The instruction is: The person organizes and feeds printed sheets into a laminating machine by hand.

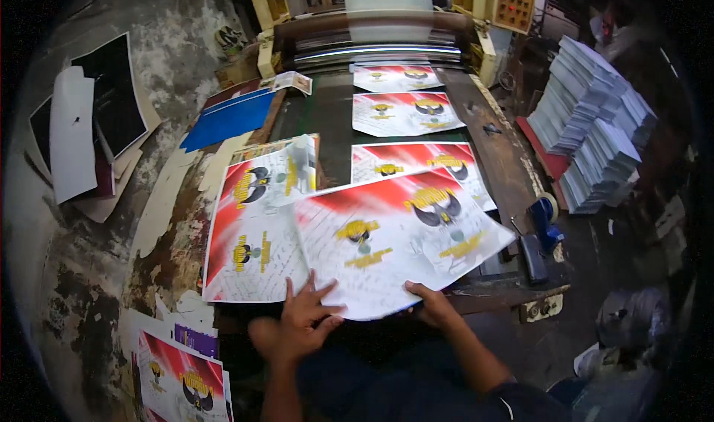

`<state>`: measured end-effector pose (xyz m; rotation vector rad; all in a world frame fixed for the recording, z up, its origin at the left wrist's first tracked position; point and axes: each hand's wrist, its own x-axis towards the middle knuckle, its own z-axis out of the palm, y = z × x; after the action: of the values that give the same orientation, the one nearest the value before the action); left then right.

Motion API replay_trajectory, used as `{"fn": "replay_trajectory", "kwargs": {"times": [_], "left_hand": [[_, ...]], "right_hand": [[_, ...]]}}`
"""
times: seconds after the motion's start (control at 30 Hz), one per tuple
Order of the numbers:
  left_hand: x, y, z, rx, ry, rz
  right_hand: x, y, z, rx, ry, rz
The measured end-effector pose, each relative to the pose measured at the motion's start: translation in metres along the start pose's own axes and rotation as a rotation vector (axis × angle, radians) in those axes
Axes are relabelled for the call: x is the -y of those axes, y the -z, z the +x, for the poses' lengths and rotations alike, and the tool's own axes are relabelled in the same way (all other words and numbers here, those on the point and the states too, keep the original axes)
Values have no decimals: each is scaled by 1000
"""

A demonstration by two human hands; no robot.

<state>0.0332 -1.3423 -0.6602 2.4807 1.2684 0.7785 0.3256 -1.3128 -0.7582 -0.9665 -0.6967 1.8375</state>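
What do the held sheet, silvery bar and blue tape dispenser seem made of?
Held sheet: likely paper or thin card, smooth, as it bows softly. Silvery bar: probably polished metal, given its bright streaks. Blue tape dispenser: perhaps smooth plastic, judging by its even colour.

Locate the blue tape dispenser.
In the head view, the blue tape dispenser is at right, between the held red-and-white printed sheet and the white paper stacks.
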Motion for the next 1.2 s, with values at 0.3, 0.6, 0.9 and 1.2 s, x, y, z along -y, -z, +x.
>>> {"fn": "replay_trajectory", "kwargs": {"times": [0.3, 0.6, 0.9, 1.2], "left_hand": [[68, -7, -9, -235, 266, -278], [78, -3, -9, -209, 408, -489], [68, -23, -4, -465, 524, -446], [59, -27, -2, -450, 599, -391]], "right_hand": [[-51, 24, -23, -227, -154, 245], [-16, 32, 6, -276, -108, 335], [-2, 41, 56, -187, 34, 405], [-4, 40, 75, -224, 217, 335]]}}
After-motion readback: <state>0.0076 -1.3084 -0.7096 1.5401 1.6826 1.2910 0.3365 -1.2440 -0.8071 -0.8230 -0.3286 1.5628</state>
